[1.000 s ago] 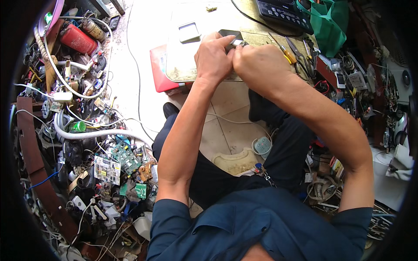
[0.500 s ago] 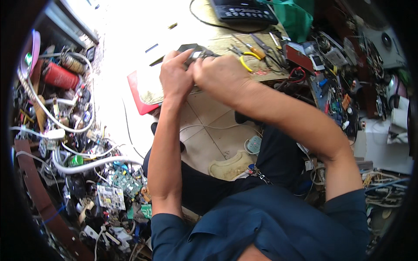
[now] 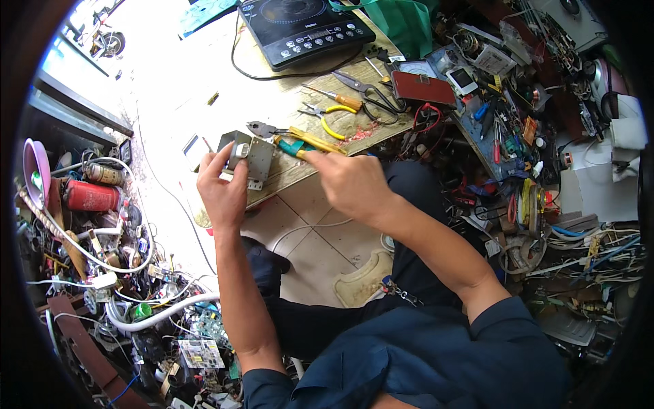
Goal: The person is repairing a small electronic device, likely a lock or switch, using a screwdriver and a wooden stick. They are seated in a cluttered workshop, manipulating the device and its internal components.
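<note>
In my left hand (image 3: 225,187) is a grey metal box-shaped part (image 3: 260,160) with a small pale piece on its face; thumb and fingers pinch it at the bench's near edge. Just right of it, combination pliers (image 3: 291,146) with yellow and teal handles lie low over the bench, jaws pointing left toward the part. My right hand (image 3: 351,184) is closed at the handle end of these pliers; its palm side is hidden. Farther back lie small pliers with yellow grips (image 3: 332,121), a screwdriver with an orange handle (image 3: 347,101) and black-handled snips (image 3: 371,90).
A black induction cooktop (image 3: 303,34) sits on the wooden bench (image 3: 225,112), beside a green bag (image 3: 402,27). A red wallet-like case (image 3: 422,88) rests near the right corner. Piles of electronic scrap flank both sides, with a red cylinder (image 3: 92,196) at left.
My hands were together over the bench and are now apart. The right hand has moved right and down with the pliers, and the metal part shows more plainly. The whole view has shifted.
</note>
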{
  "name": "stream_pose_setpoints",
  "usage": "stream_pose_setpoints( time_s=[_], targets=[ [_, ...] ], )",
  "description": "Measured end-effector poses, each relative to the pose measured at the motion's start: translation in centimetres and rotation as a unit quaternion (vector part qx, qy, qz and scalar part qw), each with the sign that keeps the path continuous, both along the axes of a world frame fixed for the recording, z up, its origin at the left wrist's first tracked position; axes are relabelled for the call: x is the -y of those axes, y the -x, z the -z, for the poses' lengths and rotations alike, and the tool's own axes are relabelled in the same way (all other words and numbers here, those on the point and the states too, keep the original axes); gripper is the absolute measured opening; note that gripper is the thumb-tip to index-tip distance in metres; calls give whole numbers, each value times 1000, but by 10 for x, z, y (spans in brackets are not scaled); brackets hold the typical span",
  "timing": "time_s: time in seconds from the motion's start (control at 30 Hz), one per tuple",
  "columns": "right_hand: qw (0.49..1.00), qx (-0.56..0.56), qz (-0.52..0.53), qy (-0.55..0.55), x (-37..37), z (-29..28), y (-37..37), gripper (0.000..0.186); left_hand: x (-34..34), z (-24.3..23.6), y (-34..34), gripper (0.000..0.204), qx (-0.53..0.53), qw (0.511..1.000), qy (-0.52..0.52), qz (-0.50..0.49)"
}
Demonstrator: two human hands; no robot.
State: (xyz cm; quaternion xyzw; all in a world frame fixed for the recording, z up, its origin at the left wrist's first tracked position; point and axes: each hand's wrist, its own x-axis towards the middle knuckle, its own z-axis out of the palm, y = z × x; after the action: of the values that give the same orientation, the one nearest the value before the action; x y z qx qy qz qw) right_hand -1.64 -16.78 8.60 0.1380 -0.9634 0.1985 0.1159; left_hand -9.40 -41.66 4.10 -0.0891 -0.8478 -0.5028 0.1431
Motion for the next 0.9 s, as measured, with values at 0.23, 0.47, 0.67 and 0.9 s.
stream_pose_setpoints(
  time_s=[0.23, 0.47, 0.67, 0.9],
  targets=[
    [996, -57, 64, 8, -87, 57, 35, 38, 5, 10, 3, 37, 21, 999, -33, 6],
    [995, -74, 38, -51, -78, 80, 77, 7, 13, 17, 4, 35, 82, 990, -107, 34],
    [996, -64, 25, -59, -65, 88, 87, 7, 8, 6, -2, 32, 89, 990, -100, 41],
    [995, -74, 53, -37, -61, 100, 98, 7, 10, 5, -3, 35, 79, 996, -41, 18]
  ],
)
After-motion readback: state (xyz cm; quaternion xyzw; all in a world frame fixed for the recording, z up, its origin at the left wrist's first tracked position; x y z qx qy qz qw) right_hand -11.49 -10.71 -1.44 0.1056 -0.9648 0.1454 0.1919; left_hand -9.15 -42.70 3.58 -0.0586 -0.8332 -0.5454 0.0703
